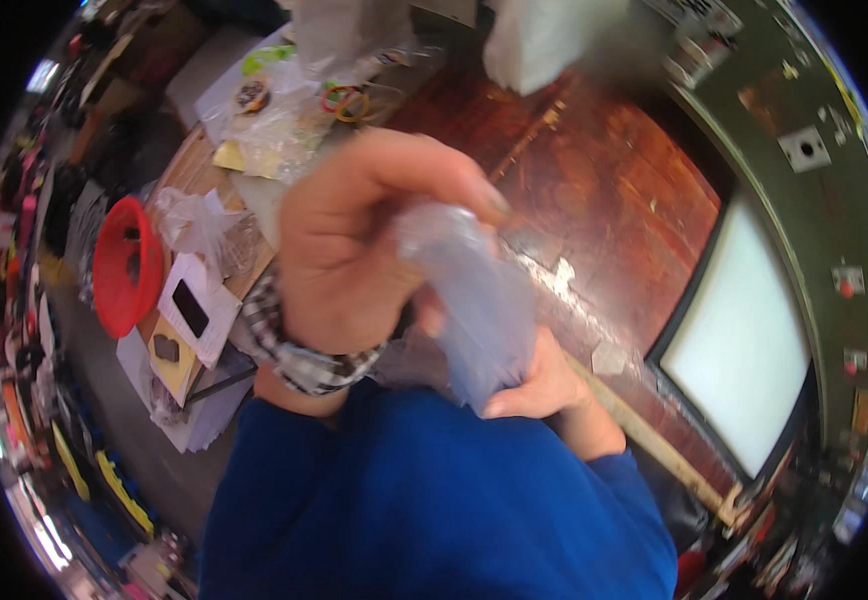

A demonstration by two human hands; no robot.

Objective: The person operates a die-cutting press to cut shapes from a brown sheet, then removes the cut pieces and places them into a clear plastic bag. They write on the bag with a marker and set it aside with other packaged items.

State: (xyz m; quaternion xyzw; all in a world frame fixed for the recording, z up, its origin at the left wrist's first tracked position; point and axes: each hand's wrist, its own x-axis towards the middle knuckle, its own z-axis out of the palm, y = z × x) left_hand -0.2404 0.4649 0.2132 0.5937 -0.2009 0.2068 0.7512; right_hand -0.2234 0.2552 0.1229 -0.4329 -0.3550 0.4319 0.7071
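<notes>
A translucent, bluish plastic bag (pixel 489 310) is held up in front of my blue top, bunched into a narrow bundle. My left hand (pixel 354 230), with a checked cloth band at its wrist, is curled round the upper end. Lower down, the fingers of my right hand (pixel 549 380) pinch the bag's right side. Motion blurs the left hand and the bag. Whether anything lies inside the bag cannot be made out.
Beyond my hands is a worn reddish-brown wooden tabletop (pixel 614 200). At its right lies a white panel (pixel 744 330) beside a green machine face (pixel 794 100). To the left are a red plastic basin (pixel 124 265), a phone (pixel 190 307) on papers, and a tape roll (pixel 252 95).
</notes>
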